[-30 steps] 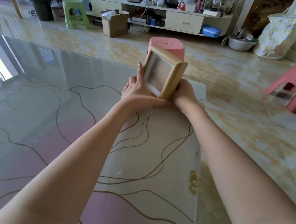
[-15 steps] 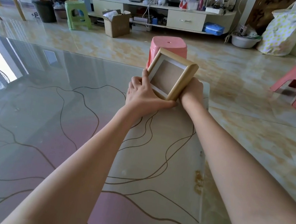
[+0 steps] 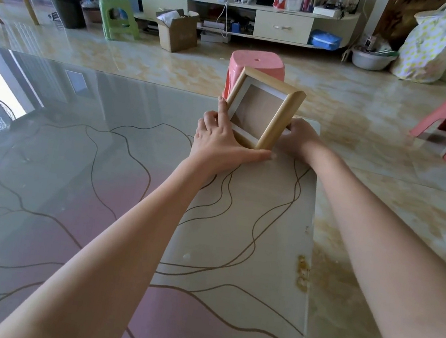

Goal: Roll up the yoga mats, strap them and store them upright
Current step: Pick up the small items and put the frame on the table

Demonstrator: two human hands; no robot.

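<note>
Fingers (image 3: 220, 110) are pinching the tilted frame (image 3: 262, 112) over the mat (image 3: 236, 228); loosening your grip risks dropping it.

Bright daylight from the left glares off the floor (image 3: 173, 66); edges bend.

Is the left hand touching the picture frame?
Touching. The head view shows the left hand against the picture frame: its forefinger lies along the frame's left edge and its thumb runs under the bottom corner.

Both hands (image 3: 221, 142) grip wooden frame (image 3: 264, 110) above mat (image 3: 236, 228).
</note>
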